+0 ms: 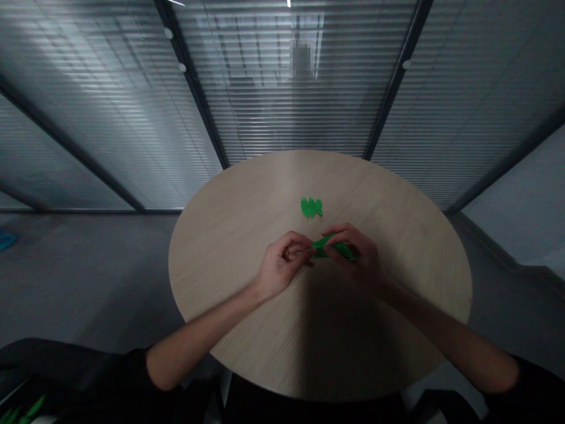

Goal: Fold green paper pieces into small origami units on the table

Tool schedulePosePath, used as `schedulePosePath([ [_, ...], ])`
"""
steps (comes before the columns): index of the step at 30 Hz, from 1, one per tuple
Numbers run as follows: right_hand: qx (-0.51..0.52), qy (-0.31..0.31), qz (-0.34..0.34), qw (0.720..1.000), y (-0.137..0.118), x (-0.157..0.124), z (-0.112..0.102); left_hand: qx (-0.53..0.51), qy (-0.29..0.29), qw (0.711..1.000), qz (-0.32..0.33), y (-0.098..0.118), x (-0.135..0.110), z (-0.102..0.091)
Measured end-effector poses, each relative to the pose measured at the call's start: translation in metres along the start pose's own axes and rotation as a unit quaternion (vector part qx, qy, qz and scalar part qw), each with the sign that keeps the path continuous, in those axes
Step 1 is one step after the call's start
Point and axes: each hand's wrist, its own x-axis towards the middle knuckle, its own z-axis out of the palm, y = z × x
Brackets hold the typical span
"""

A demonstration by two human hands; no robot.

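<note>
A flat green leaf-like piece (321,246) is held over the middle of the round table. My left hand (282,262) is closed, with thumb and fingertips pinching its left end. At the other end my right hand (355,253) is closed round it, and dark green shows between the fingers. Its full outline is hidden by my fingers. Just beyond my hands, a second green piece (311,207) with a jagged, pointed edge lies flat on the wood, touched by neither hand.
The light wooden round table (220,235) stands against glass panels with blinds (293,112). Blue material (6,239) lies on the grey floor at far left. Green leaves (33,407) show at the bottom left corner. A dark shadow falls across the table's near side.
</note>
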Motion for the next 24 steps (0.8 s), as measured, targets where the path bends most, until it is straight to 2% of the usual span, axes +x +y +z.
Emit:
schedulePosePath([
  [8,-0.028,0.016,-0.052,0.998,0.0031,-0.0006,0.0008,0.013,0.012,1.0,-0.012,0.0016,-0.0009,-0.0021],
  [19,-0.021,0.02,-0.036,0.999,0.0033,-0.0011,0.0007,-0.033,0.013,0.999,-0.012,0.0052,-0.0017,0.002],
  [24,-0.03,0.02,-0.045,0.998,0.0031,-0.0015,-0.0004,-0.004,0.003,1.0,0.001,0.0034,-0.0021,-0.0002],
])
